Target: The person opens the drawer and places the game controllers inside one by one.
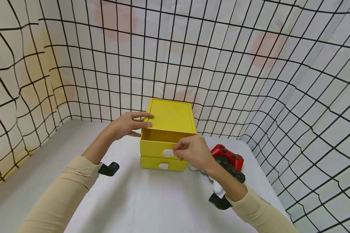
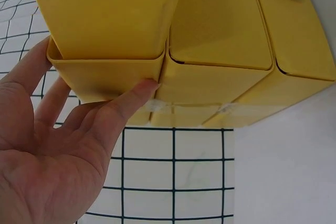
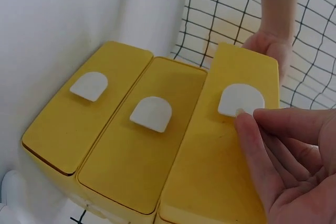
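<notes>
A yellow drawer box (image 1: 172, 116) stands on the white table (image 1: 151, 200). Its top drawer (image 1: 154, 148) is pulled partly out. My right hand (image 1: 181, 151) pinches that drawer's white tab (image 1: 168, 152), and in the right wrist view a fingertip (image 3: 241, 116) touches the tab (image 3: 240, 99). With straight fingers, my left hand (image 1: 131, 124) rests on the box's top left edge. In the left wrist view its thumb (image 2: 131, 100) presses the corner under the drawer (image 2: 110, 24). The two lower drawers, each with its own tab (image 3: 151, 114), stay shut.
A red game controller (image 1: 228, 154), a black one (image 1: 231, 169) and a white one (image 1: 217, 186) lie right of the box, under my right forearm. Black-gridded white walls (image 1: 250, 81) enclose the table on all sides.
</notes>
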`<action>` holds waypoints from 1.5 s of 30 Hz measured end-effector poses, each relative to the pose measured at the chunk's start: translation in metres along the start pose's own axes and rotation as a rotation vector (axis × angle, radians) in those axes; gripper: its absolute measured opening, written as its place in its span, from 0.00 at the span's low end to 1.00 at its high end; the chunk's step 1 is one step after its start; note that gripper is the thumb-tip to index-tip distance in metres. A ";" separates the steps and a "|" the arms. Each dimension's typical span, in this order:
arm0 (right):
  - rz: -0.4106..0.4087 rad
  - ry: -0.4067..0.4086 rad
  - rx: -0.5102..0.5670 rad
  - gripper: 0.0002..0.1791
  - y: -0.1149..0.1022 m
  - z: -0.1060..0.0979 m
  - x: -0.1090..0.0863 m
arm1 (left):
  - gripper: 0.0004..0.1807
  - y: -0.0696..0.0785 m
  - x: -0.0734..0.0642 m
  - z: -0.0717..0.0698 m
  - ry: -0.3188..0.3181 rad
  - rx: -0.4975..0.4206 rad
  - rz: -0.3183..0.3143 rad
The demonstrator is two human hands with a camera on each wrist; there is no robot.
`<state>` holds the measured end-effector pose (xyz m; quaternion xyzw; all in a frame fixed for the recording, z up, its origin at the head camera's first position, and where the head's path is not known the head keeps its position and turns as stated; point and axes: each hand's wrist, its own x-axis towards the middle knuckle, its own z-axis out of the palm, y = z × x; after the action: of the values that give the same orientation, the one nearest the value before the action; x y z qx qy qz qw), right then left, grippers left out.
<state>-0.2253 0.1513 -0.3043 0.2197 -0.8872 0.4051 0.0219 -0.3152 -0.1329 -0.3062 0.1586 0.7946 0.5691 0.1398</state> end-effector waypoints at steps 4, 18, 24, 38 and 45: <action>-0.003 -0.029 0.004 0.02 -0.003 -0.001 -0.005 | 0.29 0.001 0.000 0.000 0.000 -0.002 -0.010; 0.071 -0.128 -0.004 0.02 -0.023 -0.005 -0.030 | 0.29 0.003 -0.001 -0.001 0.020 -0.004 -0.035; 0.068 -0.162 0.032 0.03 -0.025 -0.006 -0.036 | 0.29 0.003 0.000 -0.001 0.022 -0.002 -0.031; 0.198 -0.311 -0.056 0.13 -0.037 -0.037 -0.035 | 0.29 0.002 0.001 0.001 0.014 -0.008 -0.029; 0.179 -0.171 -0.061 0.15 -0.030 -0.068 -0.032 | 0.29 0.001 0.001 0.000 0.017 0.000 -0.026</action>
<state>-0.1934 0.1960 -0.2444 0.1725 -0.9138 0.3580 -0.0835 -0.3161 -0.1322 -0.3055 0.1434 0.7977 0.5686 0.1405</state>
